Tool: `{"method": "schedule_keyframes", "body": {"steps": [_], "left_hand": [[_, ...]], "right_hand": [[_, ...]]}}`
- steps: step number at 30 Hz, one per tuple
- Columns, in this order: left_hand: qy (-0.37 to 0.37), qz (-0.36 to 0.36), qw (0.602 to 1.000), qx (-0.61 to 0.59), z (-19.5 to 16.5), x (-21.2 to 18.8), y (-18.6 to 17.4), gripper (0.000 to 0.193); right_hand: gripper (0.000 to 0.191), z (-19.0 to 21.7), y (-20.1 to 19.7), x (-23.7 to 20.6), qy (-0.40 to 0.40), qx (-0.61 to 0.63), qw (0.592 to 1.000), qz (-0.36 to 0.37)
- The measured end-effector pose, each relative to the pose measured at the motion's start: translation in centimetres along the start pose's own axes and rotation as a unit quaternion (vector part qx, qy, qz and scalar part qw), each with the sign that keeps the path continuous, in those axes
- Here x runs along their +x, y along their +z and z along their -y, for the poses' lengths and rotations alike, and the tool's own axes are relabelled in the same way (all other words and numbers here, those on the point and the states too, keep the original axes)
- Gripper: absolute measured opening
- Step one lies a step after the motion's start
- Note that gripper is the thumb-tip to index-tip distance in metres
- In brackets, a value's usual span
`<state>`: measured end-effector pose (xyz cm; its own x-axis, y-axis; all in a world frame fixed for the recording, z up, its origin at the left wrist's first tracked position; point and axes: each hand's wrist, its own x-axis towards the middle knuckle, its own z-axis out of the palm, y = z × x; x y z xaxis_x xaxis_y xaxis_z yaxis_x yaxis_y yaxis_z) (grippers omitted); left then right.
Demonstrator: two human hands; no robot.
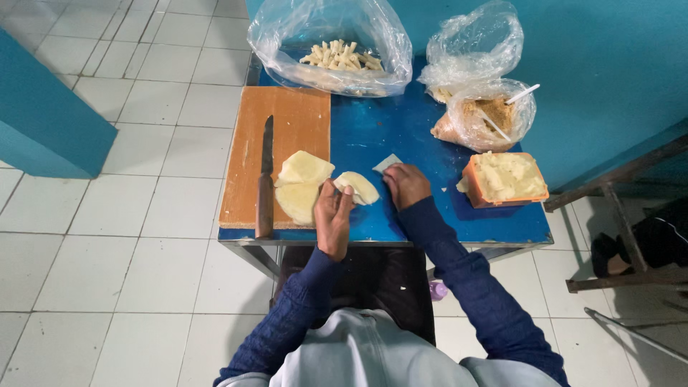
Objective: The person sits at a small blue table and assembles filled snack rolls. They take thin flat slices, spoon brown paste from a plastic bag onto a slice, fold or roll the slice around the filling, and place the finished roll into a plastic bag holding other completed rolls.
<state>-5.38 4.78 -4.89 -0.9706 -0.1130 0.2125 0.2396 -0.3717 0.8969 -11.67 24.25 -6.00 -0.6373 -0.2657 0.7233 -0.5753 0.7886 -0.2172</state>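
On a small blue table [387, 129], my left hand [332, 218] grips a folded pale dough wrapper [360, 186] at its left edge. My right hand [405, 185] rests with its fingers curled on the table just right of that wrapper, touching a small flat piece of dough [388, 163]. Two more pale dough sheets [301, 183] lie stacked half on a wooden cutting board [276, 136], left of my left hand. A knife with a wooden handle [266, 179] lies lengthwise on the board.
An orange tub of pale filling [505, 179] stands right of my right hand. A clear bag of rolled pale sticks [337, 54] sits at the back, and bags of brown crumbs with a white spoon [487, 115] at back right. A metal frame [616, 215] stands to the right.
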Motion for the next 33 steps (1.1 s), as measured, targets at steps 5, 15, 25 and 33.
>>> {"method": "schedule_keyframes", "body": {"steps": [5, 15, 25, 33], "left_hand": [[0.028, 0.010, 0.997, 0.077, -0.1, -0.1, 0.5, 0.012], [0.070, 0.047, 0.984, 0.155, -0.1, 0.4, 2.3, 0.012], [-0.039, 0.023, 0.998, -0.048, -0.1, -0.1, 1.1, 0.023], [0.009, -0.057, 0.996, 0.075, -2.6, -0.3, 0.1, 0.019]], "right_hand": [[0.020, 1.2, -3.7, 2.0, 0.181, 0.200, 0.956, 0.114], [0.022, 3.8, -2.3, -2.1, 0.197, 0.225, 0.953, 0.046], [0.015, -4.9, 1.1, -5.2, 0.498, 0.694, 0.519, -0.029], [0.013, -3.8, -1.0, 0.0, 0.148, -0.001, 0.989, 0.028]]}}
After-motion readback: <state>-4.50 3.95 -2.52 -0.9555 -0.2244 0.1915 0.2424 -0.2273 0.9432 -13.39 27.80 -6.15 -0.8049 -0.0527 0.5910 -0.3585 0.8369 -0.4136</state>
